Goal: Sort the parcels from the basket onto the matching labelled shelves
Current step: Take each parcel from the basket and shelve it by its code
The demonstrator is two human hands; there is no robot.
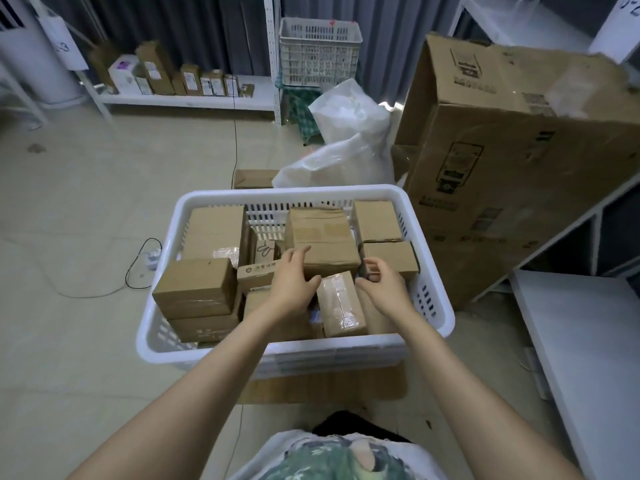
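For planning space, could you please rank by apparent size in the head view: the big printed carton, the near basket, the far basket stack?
1. The big printed carton and the near basket: roughly alike in spread, so not ranked; the carton runs off frame.
2. The far basket stack: smallest, though distance shrinks it.

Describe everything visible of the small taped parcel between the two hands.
The small taped parcel is an oblong brown cardboard box wrapped in glossy clear tape. It lies atop other parcels in the near right part of the white basket, its far end against a bigger box. The left hand, fingers extended, and the right hand, fingers curled, sit at its far corners; a grip cannot be confirmed.
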